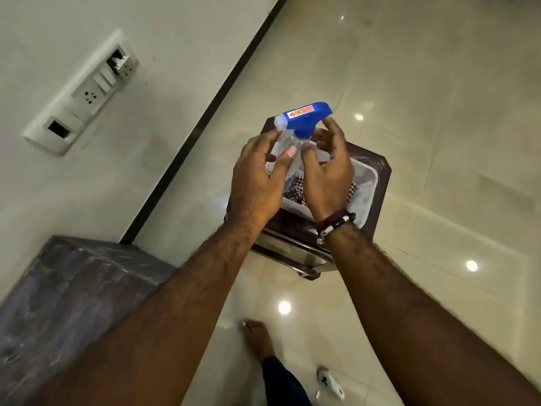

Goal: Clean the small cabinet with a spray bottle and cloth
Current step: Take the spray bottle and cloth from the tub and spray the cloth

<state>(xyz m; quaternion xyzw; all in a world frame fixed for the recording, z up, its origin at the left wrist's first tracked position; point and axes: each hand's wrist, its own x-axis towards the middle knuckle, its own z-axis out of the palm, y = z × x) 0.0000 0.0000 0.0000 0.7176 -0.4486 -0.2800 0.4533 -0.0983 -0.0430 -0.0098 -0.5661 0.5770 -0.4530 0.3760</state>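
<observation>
- Here the spray bottle [295, 127] is up in the air, held between both hands over a small dark stool [369, 183]. Its blue top with a red and white sticker is easy to see. Its clear body is mostly hidden behind the fingers.
- The left hand [257, 177] is curled around the clear body, with the thumb pressed on the front.
- The right hand [328, 165] has its fingers bent around the neck, just under the blue top. The fingertips touch the bottle, but it is hard to tell how tight the hold is. A dark bracelet with silver beads [333, 225] is on that wrist.
- Under the hands, a white tray [366, 186] sits on the stool. A checked cloth [295, 190] lies in it. Only small bits of the cloth peek out past the hands.
- The small cabinet [58, 303] stands at the lower left against the wall. It looks dark and streaky, maybe wrapped in plastic, and an arm covers part of it.
- A switch board [85, 92] is on the wall, tilted in this view.
- A bare foot [257, 338] stands on the shiny floor [439, 112]. A small white thing [330, 382] lies near it, too blurry to name.
</observation>
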